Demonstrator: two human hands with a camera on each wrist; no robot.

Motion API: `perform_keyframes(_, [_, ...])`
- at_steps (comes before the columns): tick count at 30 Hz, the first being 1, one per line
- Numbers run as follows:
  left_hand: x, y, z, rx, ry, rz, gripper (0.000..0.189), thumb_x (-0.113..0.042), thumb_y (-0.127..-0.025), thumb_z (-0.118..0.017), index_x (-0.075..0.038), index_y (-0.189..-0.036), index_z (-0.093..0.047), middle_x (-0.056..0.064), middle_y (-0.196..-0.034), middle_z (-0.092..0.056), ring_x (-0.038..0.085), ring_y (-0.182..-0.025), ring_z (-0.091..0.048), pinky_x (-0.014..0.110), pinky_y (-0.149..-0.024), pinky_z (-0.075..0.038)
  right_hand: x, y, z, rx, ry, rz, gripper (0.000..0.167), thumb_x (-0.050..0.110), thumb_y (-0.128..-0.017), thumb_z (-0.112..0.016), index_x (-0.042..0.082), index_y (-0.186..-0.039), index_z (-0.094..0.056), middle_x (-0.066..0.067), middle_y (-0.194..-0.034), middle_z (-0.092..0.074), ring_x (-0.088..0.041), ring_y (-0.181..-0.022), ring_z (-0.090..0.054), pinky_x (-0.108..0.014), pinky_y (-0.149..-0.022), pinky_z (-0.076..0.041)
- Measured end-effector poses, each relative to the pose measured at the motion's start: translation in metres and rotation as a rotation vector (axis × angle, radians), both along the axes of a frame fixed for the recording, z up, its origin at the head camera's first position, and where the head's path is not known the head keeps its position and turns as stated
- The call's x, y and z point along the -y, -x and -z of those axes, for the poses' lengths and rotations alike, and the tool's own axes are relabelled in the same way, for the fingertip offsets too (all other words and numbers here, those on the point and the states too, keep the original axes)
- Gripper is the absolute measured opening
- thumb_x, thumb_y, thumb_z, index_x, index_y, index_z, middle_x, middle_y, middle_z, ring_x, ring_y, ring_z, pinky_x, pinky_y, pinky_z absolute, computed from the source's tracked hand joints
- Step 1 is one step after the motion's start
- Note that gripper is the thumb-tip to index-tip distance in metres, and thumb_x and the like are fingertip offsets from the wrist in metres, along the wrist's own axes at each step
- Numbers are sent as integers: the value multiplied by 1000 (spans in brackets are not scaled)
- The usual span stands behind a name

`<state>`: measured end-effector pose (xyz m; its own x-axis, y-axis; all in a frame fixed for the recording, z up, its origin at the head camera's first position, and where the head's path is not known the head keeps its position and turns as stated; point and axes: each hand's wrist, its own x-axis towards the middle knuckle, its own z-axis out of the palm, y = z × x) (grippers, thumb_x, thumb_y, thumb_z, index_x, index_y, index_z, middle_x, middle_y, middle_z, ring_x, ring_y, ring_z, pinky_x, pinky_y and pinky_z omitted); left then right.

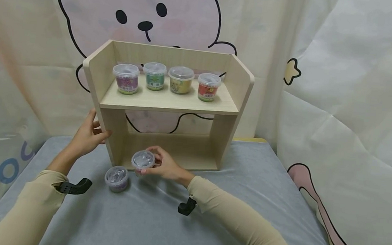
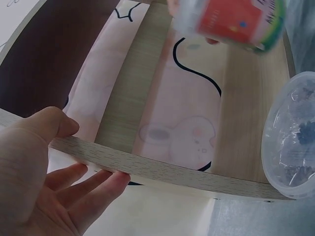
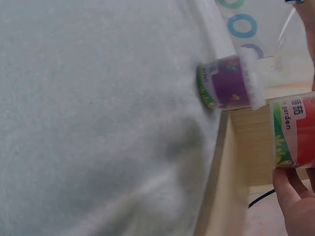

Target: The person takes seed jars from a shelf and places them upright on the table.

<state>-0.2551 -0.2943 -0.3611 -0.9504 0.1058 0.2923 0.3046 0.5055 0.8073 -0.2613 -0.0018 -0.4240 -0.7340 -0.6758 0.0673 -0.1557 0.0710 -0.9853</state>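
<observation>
My left hand [image 1: 89, 135] grips the left side panel of a light wooden two-tier shelf [image 1: 115, 133]. In the left wrist view, the thumb lies on one face of the panel and the fingers on the other. With my right hand [image 1: 170, 167] I hold a clear-lidded plastic cup [image 1: 143, 158] in front of the lower tier. Its red label [image 3: 302, 130] shows in the right wrist view. A purple-labelled cup [image 1: 116, 179] with a clear lid stands on the cloth by the shelf's front left corner, just left of the held cup.
On the upper tier stand a purple cup [image 1: 127, 80], a green cup [image 1: 155, 78], a yellow cup [image 1: 181, 81] and a red cup [image 1: 208, 88], all lidded. Grey-blue cloth [image 1: 145, 227] covers the table. Printed curtains [image 1: 351, 112] hang behind and beside it.
</observation>
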Motion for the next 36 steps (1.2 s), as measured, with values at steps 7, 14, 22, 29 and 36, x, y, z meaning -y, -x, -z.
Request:
perform_keyframes(7, [0, 0, 1, -6, -11, 7, 93, -8, -99, -60, -31, -162, 3, 44, -151, -33, 65, -124, -51, 26, -64, -57, 5, 1, 16, 29, -44, -23, 66, -9, -85, -72, 4, -141, -41, -25, -139, -60, -14, -112, -66, -24, -98, -53])
perform_keyframes(14, [0, 1, 2, -16, 4, 0, 95, -5, -98, -61, -32, -162, 4, 43, -153, -31, 66, -122, -51, 29, -64, -59, 9, 1, 31, 61, -82, -39, 68, -10, -83, -74, 6, -141, -42, -23, -140, -60, -21, -119, -65, -27, -103, -52])
perform_keyframes(22, [0, 1, 2, -9, 27, -25, 96, -7, -98, -61, -34, -162, 5, 41, -156, -27, 67, -123, -50, 46, -67, -63, 8, 1, 47, 65, -151, -62, 67, -5, -84, -77, 10, -140, -43, -18, -144, -57, -23, -129, -60, -29, -106, -50])
perform_keyframes(29, [-1, 0, 1, -9, 23, -26, 97, -7, -97, -61, -36, -162, 5, 39, -156, -28, 66, -123, -50, 47, -68, -63, 9, 1, 50, 72, -136, -65, 68, -8, -83, -76, 8, -140, -43, -19, -142, -60, -19, -123, -63, -27, -102, -52])
perform_keyframes(36, [-1, 1, 2, 0, 24, -30, 97, -6, -98, -60, -35, -162, 6, 39, -157, -26, 67, -125, -48, 52, -71, -63, 12, 0, 51, 77, -120, -68, 68, -10, -82, -76, 8, -139, -42, -20, -139, -61, -15, -118, -64, -24, -101, -51])
